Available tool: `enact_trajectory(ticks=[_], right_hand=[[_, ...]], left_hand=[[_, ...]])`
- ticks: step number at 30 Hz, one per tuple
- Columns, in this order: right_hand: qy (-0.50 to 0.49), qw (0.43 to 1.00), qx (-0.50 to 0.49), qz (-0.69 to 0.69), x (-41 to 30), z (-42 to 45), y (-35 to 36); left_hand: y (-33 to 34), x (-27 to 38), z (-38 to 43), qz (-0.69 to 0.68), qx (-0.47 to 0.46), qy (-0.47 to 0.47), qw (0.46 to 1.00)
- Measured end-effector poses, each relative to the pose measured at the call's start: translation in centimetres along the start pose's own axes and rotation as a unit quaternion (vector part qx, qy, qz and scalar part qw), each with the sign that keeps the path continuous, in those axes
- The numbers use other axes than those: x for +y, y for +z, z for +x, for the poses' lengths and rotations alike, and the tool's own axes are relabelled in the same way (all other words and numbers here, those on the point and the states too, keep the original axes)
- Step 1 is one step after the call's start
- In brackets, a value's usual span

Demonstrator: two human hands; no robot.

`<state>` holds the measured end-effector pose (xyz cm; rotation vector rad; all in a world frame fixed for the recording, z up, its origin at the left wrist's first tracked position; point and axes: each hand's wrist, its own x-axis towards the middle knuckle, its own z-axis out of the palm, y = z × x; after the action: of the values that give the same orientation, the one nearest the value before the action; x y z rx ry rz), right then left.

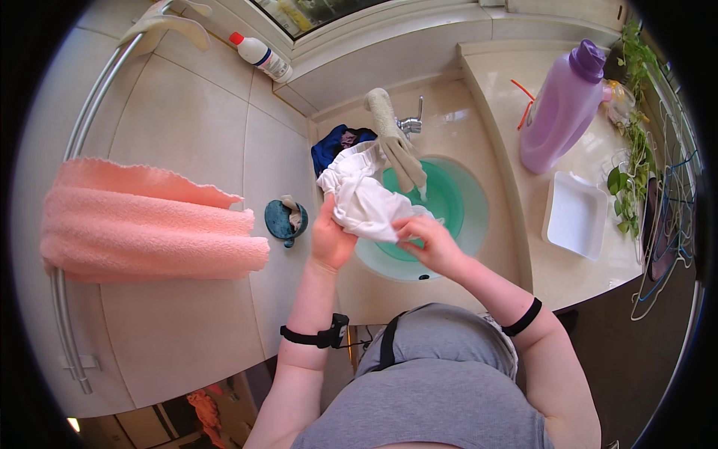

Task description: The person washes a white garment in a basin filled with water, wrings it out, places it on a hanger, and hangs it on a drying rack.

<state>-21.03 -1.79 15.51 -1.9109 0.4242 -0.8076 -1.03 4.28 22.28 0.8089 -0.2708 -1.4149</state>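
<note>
A bunched white cloth garment [367, 202] with a gathered edge hangs between my two hands, above the sink. My left hand [332, 238] supports its left side, the thumb up along the fabric. Its lower right part is pinched by the fingers of my right hand [423, 238]. Beneath it is a green plastic basin [451, 193] inside the round white washbasin [474, 224], partly covered by the garment and my right hand. A beige cloth [392, 132] drapes over the faucet [414, 122], its end hanging towards the basin.
Dark blue fabric [331, 147] lies behind the garment. On the right counter are a purple detergent bottle [561, 109] and a white plastic tray [578, 213], with hangers [664, 247] beyond. Along the left wall are a pink towel [151, 236], a teal cup [279, 219] and a white bottle [261, 58].
</note>
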Motion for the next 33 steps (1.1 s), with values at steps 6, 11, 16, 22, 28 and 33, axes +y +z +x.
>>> enact_trajectory(ticks=[6, 11, 16, 22, 28, 33], right_hand=[[0.11, 0.992, 0.044, 0.053, 0.5, 0.9, -0.6], [0.05, 0.992, 0.078, -0.09, 0.5, 5.1, -3.7], [0.026, 0.985, 0.015, -0.173, 1.3, 7.6, -3.7], [0.139, 0.987, 0.051, 0.067, 1.0, 7.3, -7.3], [0.136, 0.986, 0.067, 0.074, -1.4, 7.8, -9.8], [0.149, 0.96, 0.088, 0.218, -1.3, 8.0, -9.7]], left_hand=[[-1.0, 2.5, -0.7, 0.153, 0.012, 0.038, 0.987], [0.1, 2.7, -1.8, 0.398, -0.022, 0.101, 0.912], [1.6, 3.7, -2.4, 0.404, -0.064, 0.088, 0.908], [-0.4, 4.8, -1.1, 0.448, 0.115, 0.187, 0.867], [-1.7, 4.0, -0.4, 0.708, 0.206, 0.245, 0.63], [1.1, 3.3, 0.5, 0.505, 0.181, 0.163, 0.828]])
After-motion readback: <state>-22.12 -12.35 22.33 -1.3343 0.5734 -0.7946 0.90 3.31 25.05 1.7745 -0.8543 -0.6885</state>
